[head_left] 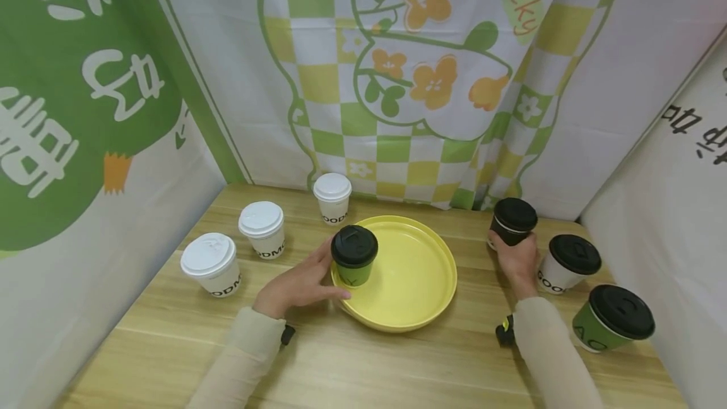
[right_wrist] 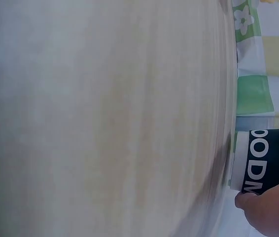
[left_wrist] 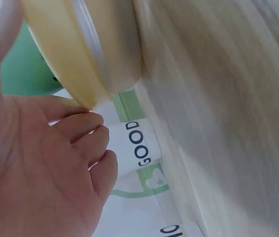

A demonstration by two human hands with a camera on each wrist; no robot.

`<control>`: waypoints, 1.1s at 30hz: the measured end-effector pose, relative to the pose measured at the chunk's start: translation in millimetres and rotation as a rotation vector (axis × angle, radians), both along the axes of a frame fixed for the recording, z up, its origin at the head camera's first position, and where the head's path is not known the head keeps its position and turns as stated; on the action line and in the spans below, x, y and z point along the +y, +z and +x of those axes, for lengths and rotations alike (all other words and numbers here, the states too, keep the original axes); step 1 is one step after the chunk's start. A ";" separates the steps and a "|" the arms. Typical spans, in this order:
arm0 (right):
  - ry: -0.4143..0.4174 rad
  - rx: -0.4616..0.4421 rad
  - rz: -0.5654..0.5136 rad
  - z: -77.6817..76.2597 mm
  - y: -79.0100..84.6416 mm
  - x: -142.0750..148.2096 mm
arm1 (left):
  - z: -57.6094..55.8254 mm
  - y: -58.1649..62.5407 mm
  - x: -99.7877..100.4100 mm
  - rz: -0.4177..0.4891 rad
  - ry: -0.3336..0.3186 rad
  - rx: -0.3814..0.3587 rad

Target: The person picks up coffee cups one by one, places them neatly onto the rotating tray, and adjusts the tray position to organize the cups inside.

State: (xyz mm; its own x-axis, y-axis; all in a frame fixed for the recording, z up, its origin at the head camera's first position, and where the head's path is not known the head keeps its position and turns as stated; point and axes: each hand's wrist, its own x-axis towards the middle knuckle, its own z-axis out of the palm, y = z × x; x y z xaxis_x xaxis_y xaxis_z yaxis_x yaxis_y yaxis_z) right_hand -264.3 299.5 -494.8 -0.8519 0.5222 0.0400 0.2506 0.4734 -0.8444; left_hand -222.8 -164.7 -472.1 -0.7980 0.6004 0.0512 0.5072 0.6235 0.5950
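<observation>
Cups (head_left: pixel 356 273) — three white-lidded, four black-lidded, one yellow tray (head_left: pixel 417 276), two hands (head_left: pixel 301 284).

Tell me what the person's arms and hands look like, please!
The left hand and right hand are bare: no gloves. Long, pale beige cloth sleeves reach to both wrists. A small black gadget sits by the left wrist, and a yellow-patched black gadget by the right wrist.
</observation>
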 end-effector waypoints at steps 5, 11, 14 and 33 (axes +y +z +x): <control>0.018 -0.004 0.018 2.8 1.7 -2.8 | -0.6 1.8 -6.7 -0.050 0.058 -0.024; 0.077 0.055 0.005 4.5 9.3 -9.6 | 8.7 8.7 -12.4 -0.138 0.165 -0.092; 0.094 0.105 -0.005 5.2 16.0 -10.0 | 12.2 11.6 -9.8 -0.148 0.156 -0.091; 0.327 0.098 0.051 21.9 51.2 -31.5 | 15.7 4.1 -2.0 -0.203 0.102 -0.012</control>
